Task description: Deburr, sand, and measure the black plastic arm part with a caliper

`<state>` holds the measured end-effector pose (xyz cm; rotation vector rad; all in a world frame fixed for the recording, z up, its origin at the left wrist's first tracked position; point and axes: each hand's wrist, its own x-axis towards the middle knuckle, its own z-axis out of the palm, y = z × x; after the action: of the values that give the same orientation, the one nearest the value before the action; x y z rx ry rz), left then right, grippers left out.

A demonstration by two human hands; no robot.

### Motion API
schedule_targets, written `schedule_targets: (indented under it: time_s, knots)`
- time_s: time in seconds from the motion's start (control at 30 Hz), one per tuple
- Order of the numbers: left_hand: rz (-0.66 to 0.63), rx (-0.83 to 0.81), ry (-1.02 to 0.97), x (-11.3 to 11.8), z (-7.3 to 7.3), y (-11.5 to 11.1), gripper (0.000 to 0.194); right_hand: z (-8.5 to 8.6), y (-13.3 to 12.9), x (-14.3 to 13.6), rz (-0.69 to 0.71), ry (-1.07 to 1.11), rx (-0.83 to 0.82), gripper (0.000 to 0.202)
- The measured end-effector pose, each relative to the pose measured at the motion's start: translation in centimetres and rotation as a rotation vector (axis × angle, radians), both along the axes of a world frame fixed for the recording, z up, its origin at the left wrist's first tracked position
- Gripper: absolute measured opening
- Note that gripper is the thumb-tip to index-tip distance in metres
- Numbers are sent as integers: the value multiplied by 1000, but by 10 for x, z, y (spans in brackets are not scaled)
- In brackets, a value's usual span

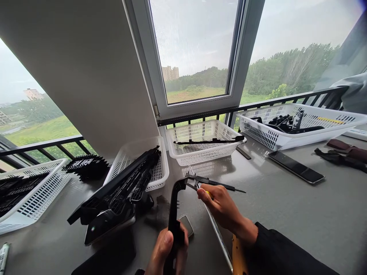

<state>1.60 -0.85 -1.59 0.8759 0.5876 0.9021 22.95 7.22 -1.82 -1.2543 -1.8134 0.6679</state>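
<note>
Black plastic trim strip, curved at its upper end, held upright over the grey table by the left hand, whose fingers are closed around its lower part. The right hand grips a vernier caliper, thumb on the slide; the jaws sit at the strip's curved tip, though whether they touch it cannot be told. Step in hand, as judged: measuring the end of the part. The next move would call for closing the jaws squarely on the tip, holding the strip steady and reading the scale. Beside the strip, more black grille-like parts lie stacked across a white mesh basket; a second basket holds one long strip, a third holds several parts. A dark phone lies flat to the right
</note>
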Motion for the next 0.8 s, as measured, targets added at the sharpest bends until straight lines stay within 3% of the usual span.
schedule_targets:
  time_s: [0.2,0.53,0.7,0.8]
  knots:
    - [57,-80,-2,-1,-9,-1,59,3,-6,-6,75,-100,-1,63]
    - [36,-72,15,2,3,-3,59,4,-1,-2,16,-60,16,64]
    - [39,-156,-31,3,0,-6,56,6,-1,-1,-12,-43,20,64]
    - [39,-126,-21,2,-2,-5,58,7,-2,-2,19,-62,21,64]
